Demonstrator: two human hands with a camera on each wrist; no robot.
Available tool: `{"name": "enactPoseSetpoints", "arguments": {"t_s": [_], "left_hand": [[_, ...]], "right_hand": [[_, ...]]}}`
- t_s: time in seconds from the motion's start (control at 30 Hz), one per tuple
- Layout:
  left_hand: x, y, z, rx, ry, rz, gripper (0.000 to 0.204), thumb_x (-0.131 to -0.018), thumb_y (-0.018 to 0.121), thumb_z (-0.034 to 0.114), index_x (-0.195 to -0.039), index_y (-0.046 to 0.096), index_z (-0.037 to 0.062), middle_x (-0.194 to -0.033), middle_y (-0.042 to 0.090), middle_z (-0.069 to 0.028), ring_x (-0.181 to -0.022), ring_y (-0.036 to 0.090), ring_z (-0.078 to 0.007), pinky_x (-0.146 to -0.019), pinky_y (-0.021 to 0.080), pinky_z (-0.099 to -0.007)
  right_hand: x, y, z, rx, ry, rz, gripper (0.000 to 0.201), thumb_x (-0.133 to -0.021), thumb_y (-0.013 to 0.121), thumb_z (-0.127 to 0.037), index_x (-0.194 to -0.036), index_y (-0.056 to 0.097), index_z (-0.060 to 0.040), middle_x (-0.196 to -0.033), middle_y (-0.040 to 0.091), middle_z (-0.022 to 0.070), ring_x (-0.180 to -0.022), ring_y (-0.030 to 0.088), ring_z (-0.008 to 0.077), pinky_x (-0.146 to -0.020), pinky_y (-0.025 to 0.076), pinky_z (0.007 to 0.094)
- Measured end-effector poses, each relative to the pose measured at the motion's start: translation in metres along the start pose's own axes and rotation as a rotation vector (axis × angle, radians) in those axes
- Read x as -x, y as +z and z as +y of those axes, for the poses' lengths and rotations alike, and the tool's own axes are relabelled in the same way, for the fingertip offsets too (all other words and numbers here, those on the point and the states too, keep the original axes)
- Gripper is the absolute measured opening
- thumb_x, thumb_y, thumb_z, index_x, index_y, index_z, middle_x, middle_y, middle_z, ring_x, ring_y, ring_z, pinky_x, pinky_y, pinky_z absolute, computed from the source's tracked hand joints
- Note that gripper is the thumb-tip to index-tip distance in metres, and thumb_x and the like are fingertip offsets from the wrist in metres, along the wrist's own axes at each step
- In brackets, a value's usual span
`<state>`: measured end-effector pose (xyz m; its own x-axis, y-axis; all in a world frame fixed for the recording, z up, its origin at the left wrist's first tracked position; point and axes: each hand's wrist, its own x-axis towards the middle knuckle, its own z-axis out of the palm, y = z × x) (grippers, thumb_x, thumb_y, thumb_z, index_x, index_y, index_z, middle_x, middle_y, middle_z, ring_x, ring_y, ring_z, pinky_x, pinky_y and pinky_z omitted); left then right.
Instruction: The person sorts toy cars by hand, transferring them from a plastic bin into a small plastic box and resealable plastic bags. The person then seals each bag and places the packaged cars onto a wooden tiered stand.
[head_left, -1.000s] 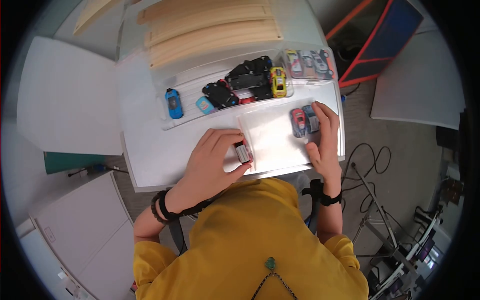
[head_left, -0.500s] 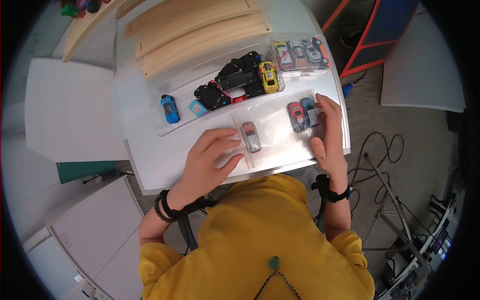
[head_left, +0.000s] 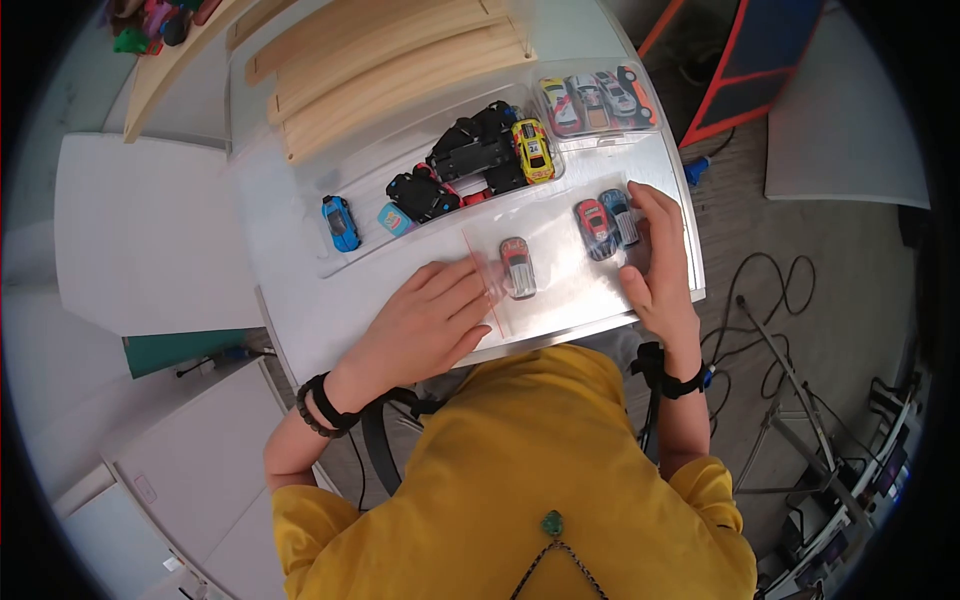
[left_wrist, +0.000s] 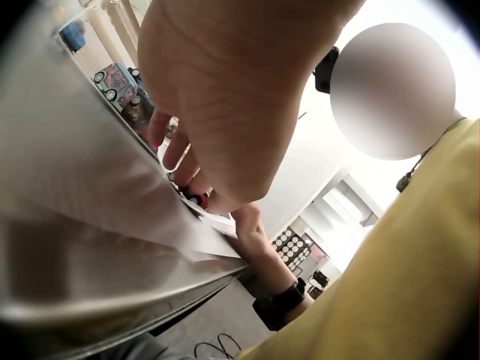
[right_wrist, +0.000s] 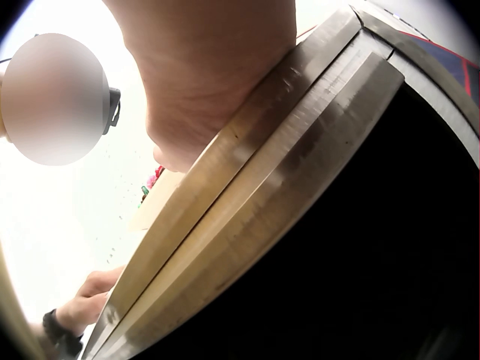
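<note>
A clear zip bag (head_left: 558,290) with a red strip along its left end lies flat on the white table. Inside it, a red-and-silver toy car (head_left: 517,268) sits near that strip. A red toy car (head_left: 596,230) and a blue-grey toy car (head_left: 620,217) lie side by side toward the right end. My left hand (head_left: 425,315) rests with fairly straight fingers at the strip, fingertips just left of the red-and-silver car. Around the bag's right end, my right hand (head_left: 662,270) has fingers and thumb spread, beside the blue-grey car.
Behind the bag stands a long clear tray (head_left: 350,262) holding a blue car, a yellow car and several dark overturned cars. A smaller clear box (head_left: 600,128) with several cars is at the back right. Wooden boards (head_left: 400,85) lie behind the tray.
My left hand has let go of the red-and-silver car, which now lies further right in the bag. The left fingers have straightened onto the bag's end. The right hand stays at the right end.
</note>
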<state>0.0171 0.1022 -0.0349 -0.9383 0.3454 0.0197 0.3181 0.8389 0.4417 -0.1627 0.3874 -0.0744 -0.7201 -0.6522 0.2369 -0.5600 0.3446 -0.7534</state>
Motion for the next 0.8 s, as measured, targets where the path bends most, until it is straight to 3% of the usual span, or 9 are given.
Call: {"name": "enactPoseSetpoints", "arguments": {"t_s": [0.13, 0.4, 0.63, 0.8], "left_hand": [[0.004, -0.003, -0.004, 0.001, 0.031, -0.071, 0.061, -0.093, 0.076, 0.021, -0.151, 0.061, 0.0075, -0.154, 0.060, -0.0107, -0.147, 0.052, -0.0323, -0.116, 0.044, -0.0470], [-0.006, -0.005, 0.003, 0.020, -0.016, -0.220, 0.077, -0.097, 0.073, 0.041, -0.164, 0.047, 0.0140, -0.171, 0.045, -0.0078, -0.160, 0.037, -0.0312, -0.127, 0.029, -0.0532], [-0.001, -0.007, 0.005, 0.018, -0.030, -0.278, 0.077, -0.099, 0.072, 0.047, -0.166, 0.046, 0.0188, -0.172, 0.043, -0.0066, -0.162, 0.034, -0.0309, -0.128, 0.027, -0.0556], [-0.009, 0.004, 0.006, 0.058, 0.003, -0.224, 0.083, -0.096, 0.073, 0.051, -0.167, 0.045, 0.0175, -0.174, 0.041, -0.0062, -0.162, 0.033, -0.0332, -0.129, 0.026, -0.0582]], "right_hand": [[0.000, -0.001, -0.003, -0.034, 0.035, 0.018, 0.085, -0.102, 0.058, -0.065, -0.158, 0.049, -0.0016, -0.150, 0.051, 0.0239, -0.131, 0.057, 0.0391, -0.102, 0.052, 0.0451], [0.000, 0.000, 0.000, -0.069, 0.020, 0.026, 0.084, -0.102, 0.059, -0.064, -0.156, 0.050, -0.0005, -0.148, 0.052, 0.0235, -0.129, 0.058, 0.0385, -0.101, 0.054, 0.0446], [0.000, -0.002, -0.002, -0.060, 0.038, 0.008, 0.084, -0.100, 0.061, -0.063, -0.155, 0.051, -0.0002, -0.148, 0.053, 0.0237, -0.131, 0.057, 0.0415, -0.105, 0.052, 0.0470], [0.000, -0.002, -0.003, -0.060, 0.042, 0.004, 0.083, -0.100, 0.061, -0.062, -0.155, 0.051, -0.0004, -0.147, 0.053, 0.0236, -0.133, 0.056, 0.0424, -0.109, 0.050, 0.0483]]}}
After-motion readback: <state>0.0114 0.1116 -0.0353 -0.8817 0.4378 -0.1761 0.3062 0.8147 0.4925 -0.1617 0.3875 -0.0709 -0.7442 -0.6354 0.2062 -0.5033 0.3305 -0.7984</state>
